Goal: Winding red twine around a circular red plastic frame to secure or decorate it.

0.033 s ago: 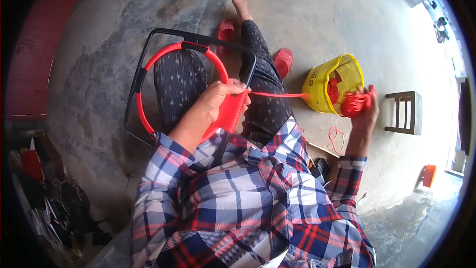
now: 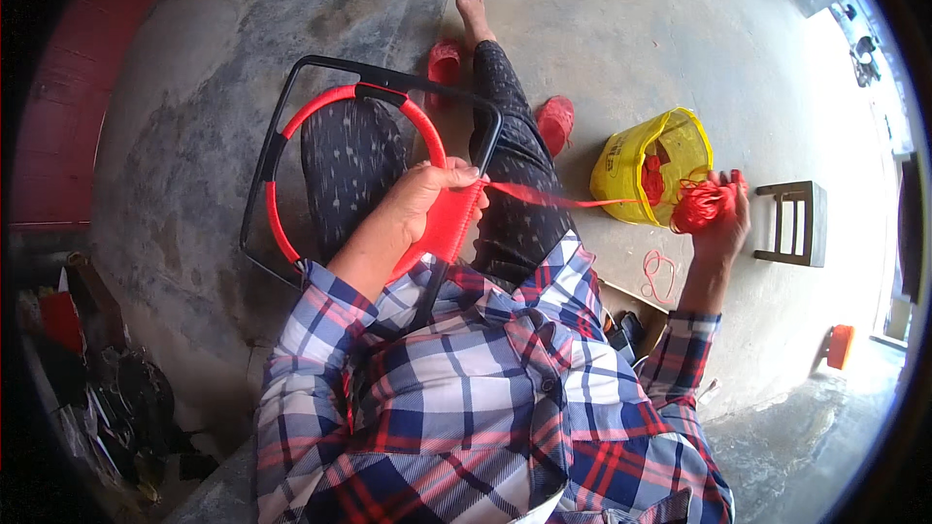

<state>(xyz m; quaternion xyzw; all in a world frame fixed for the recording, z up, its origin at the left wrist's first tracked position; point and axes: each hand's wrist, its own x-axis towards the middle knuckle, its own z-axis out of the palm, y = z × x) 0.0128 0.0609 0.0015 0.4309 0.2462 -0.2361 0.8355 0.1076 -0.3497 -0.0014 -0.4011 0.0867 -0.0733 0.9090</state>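
A black square frame (image 2: 296, 97) with a round inner ring (image 2: 275, 223) rests across my lap. Red strip covers most of the ring, and a red woven panel (image 2: 449, 223) fills the gap between the ring and one side of the frame. My left hand (image 2: 422, 196) pinches the frame's side at the panel's upper end, thumb on top. From there a red flat strip (image 2: 553, 196) stretches right, across my thigh and in front of the bucket. My right hand (image 2: 723, 223), raised beside the bucket, grips a loose red strip bundle (image 2: 697, 204).
A yellow bucket (image 2: 631, 155) with more red strip inside stands right of my legs. Red slippers (image 2: 555, 124) lie by my foot. A small dark stool (image 2: 801, 223) is farther right. An open box (image 2: 631, 320) and a loose red strand (image 2: 658, 274) are near my right forearm.
My right hand has shifted slightly right and down with the bundle. The strip between my hands sags a little more and shows its flat side. My left hand stays put.
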